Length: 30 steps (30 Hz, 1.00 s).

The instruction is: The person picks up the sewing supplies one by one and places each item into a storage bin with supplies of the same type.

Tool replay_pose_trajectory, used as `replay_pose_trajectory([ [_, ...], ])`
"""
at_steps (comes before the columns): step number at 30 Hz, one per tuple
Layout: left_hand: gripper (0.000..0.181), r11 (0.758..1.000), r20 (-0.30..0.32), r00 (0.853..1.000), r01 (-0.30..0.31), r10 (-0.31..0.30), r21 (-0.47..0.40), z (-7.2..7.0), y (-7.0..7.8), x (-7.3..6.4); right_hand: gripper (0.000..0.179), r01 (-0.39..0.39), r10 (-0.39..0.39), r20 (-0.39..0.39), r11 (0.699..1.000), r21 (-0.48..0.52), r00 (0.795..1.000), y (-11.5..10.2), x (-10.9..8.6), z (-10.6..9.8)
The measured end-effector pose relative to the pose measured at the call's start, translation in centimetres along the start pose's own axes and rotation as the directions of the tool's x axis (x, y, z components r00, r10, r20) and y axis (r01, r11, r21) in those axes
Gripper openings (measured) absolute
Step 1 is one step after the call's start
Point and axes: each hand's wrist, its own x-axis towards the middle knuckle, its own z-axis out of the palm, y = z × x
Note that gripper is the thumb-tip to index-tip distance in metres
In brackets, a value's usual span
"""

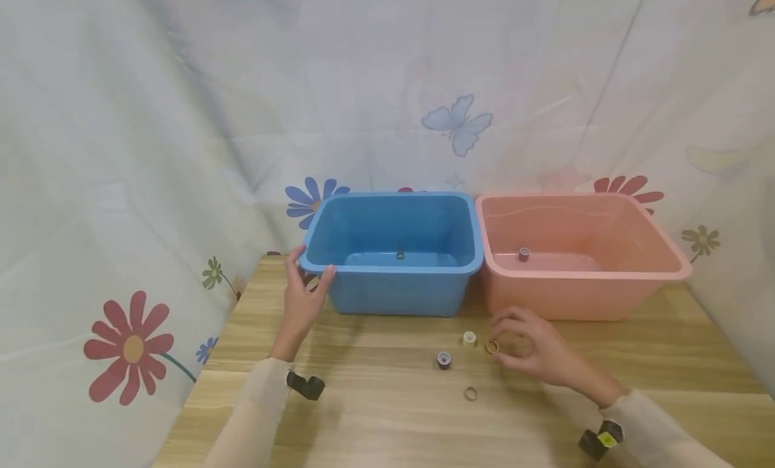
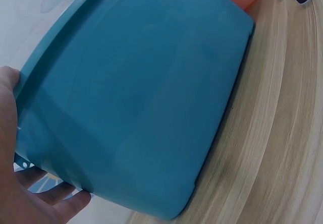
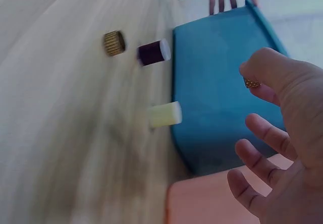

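Note:
My left hand (image 1: 303, 303) grips the left front corner of a blue bin (image 1: 393, 293), thumb at the front rim and fingers along the side. In the right wrist view, my right hand (image 3: 287, 128) pinches a gold, dimpled thimble ring (image 3: 252, 82) between thumb and index finger, its other fingers apart. That hand is above the table, before a pink bin (image 1: 563, 296). Near it on the table are a pale yellow thread spool (image 1: 469, 338), a dark thread spool (image 1: 444, 360) and another thimble ring (image 1: 470, 393).
Inside the blue bin lies a small ring-shaped piece (image 1: 400, 255). The pink bin contains a dark spool (image 1: 523, 254). Both bins stand side by side at the back of the wooden table (image 1: 387, 427), against a flower-printed curtain (image 1: 242, 118).

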Motion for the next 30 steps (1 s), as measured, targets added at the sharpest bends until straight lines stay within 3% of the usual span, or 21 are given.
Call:
replay_pose_trajectory([
  [8, 0.078, 1.000, 0.000, 1.000, 0.006, -0.006, 0.006, 0.0, -0.3, 0.1, 0.040, 0.062, -0.066, 0.045, 0.995, 0.080, 0.997, -1.2, 2.2, -2.0],
  [14, 0.076, 1.000, 0.019, 1.000, 0.017, -0.017, 0.006, -0.2, 2.1, -0.5, 0.036, 0.067, -0.073, 0.077, 0.994, 0.082, 0.994, -1.6, 3.3, -3.1],
  [19, 0.076, 1.000, 0.026, 0.999, 0.019, -0.019, 0.010, -0.3, 3.9, -1.2, 0.036, 0.121, -0.129, 0.062, 0.986, 0.110, 0.990, -1.8, 4.1, -3.7],
  [26, 0.074, 0.999, 0.011, 1.000, 0.022, -0.023, 0.031, -0.2, 4.3, -1.4, 0.040, 0.160, -0.169, 0.068, 0.980, 0.117, 0.983, -2.1, 5.6, -4.7],
  [30, 0.075, 0.999, 0.011, 1.000, 0.019, -0.020, 0.039, -0.2, 4.1, -1.3, 0.040, 0.131, -0.141, 0.101, 0.987, 0.096, 0.985, -2.1, 6.6, -5.5],
])
